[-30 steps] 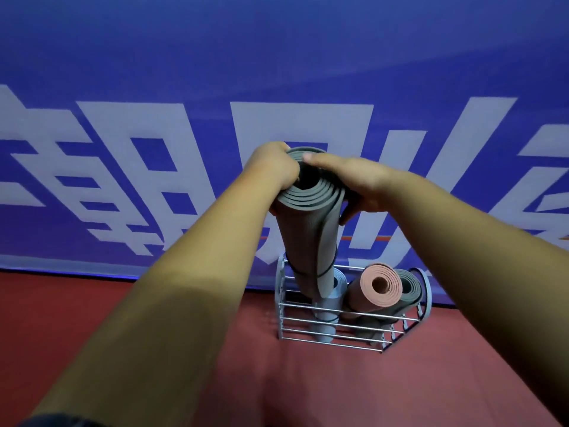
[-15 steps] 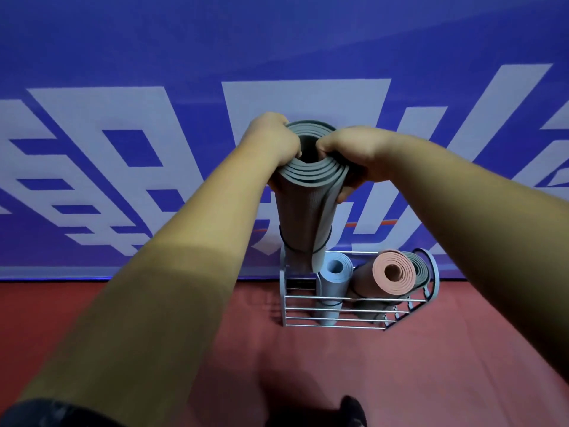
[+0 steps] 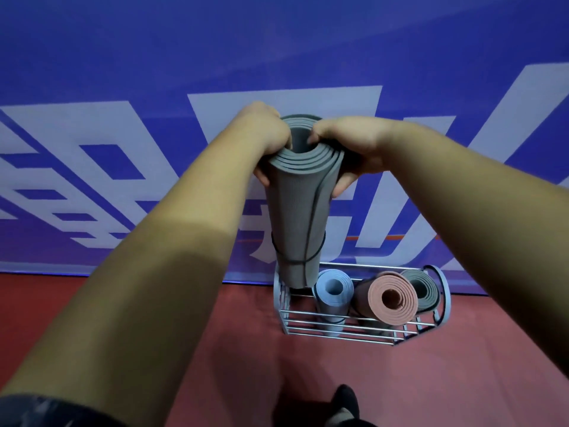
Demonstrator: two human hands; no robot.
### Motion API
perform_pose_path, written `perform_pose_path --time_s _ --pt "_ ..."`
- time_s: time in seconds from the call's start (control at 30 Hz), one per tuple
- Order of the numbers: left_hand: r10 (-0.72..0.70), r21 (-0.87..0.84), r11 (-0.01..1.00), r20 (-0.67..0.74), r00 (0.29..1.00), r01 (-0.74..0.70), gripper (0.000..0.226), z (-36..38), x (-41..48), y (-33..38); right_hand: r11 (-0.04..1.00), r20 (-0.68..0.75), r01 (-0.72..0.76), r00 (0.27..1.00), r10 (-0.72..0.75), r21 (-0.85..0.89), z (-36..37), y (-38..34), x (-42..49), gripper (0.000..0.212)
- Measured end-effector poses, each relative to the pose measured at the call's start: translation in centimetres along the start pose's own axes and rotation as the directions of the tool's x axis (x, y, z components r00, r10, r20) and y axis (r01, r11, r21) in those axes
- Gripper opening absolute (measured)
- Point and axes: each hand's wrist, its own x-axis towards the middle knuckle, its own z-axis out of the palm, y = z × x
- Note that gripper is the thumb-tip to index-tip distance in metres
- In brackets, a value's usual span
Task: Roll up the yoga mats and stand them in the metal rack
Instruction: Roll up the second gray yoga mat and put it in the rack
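Both hands, left hand (image 3: 264, 140) and right hand (image 3: 351, 146), grip the grey rolled mat (image 3: 297, 217) upright; at 5 o'clock, metal rack (image 3: 338, 329) holds blue mat (image 3: 334, 288), pink mat (image 3: 392, 298), dark grey mat (image 3: 421, 288).

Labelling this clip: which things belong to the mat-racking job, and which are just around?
Job: grey mat, held by left hand and right hand; metal rack; blue mat, pink mat, dark grey mat inside it.
Background: blue banner; red floor.

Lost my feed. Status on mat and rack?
Left hand, right hand grip grey mat top. Lower end at rack left end. Blue mat beside, not blocking.
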Motion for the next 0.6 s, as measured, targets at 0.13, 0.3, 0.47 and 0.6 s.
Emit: perform_pose_path --time_s 0.13,0.3,0.47,0.6 --pt "-0.054 0.034 0.998 0.0 0.999 0.054 0.033 0.3 0.5 1.4 0.995 0.027 0.026 0.999 -0.029 0.095 -2.3 1.3 1.1 0.037" --pt "-0.079 0.028 0.996 -0.007 0.997 0.079 0.039 -0.3 0.5 2.8 0.997 0.067 0.065 0.996 -0.061 -0.05 -2.8 0.1 1.2 0.028" --pt "-0.064 0.065 0.996 -0.02 0.998 0.065 0.039 -1.7 -0.2 4.5 0.992 0.038 0.105 0.994 -0.103 -0.064 -3.7 -2.0 0.5 0.025" --pt "-0.036 0.129 0.991 0.002 0.999 0.035 0.038 -0.7 -0.2 4.1 0.997 0.064 0.074 0.995 -0.073 -0.02 -3.1 -0.2 0.8 0.027"
